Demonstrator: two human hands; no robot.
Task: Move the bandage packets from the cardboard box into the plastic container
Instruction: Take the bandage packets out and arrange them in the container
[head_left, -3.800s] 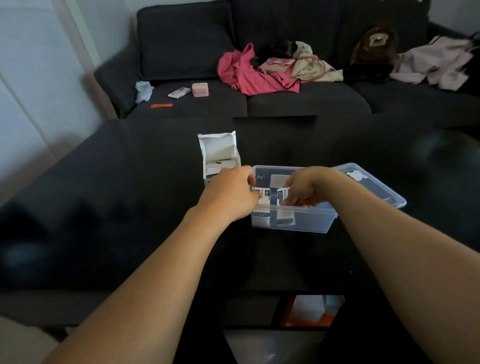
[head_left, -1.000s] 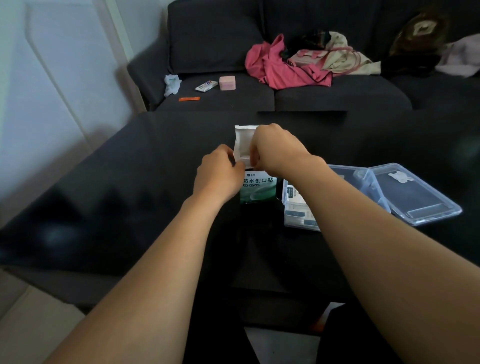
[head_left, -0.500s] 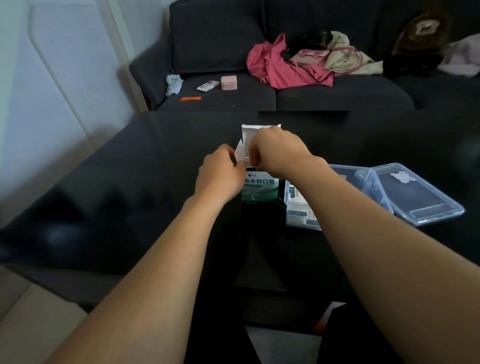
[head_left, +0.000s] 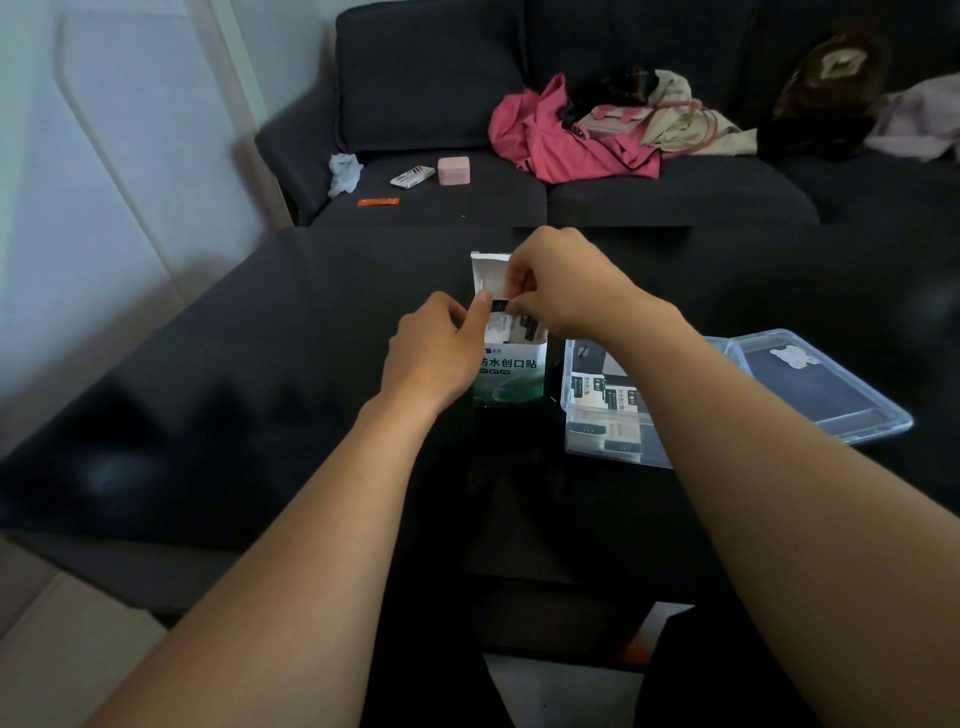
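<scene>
A white and green cardboard box (head_left: 511, 376) stands upright on the dark table, its lid flap up. Bandage packets (head_left: 519, 328) stick out of its open top. My left hand (head_left: 434, 353) rests against the box's left side, thumb at the top edge. My right hand (head_left: 561, 288) is above the opening, fingertips pinched on the upper end of a bandage packet (head_left: 500, 304). To the right sits the clear plastic container (head_left: 584, 441) with several packets (head_left: 605, 392) lying inside.
The container's clear lid (head_left: 826, 389) leans against its right side. Behind the table is a dark sofa (head_left: 441, 93) with a pink garment (head_left: 561, 140), a pink block (head_left: 453, 170), a small pack and an orange strip. A white wall is at left.
Earlier both hands were at the container with a packet. They moved to the box, and since half a second ago my right fingers have lifted a packet's end out of the opening.
</scene>
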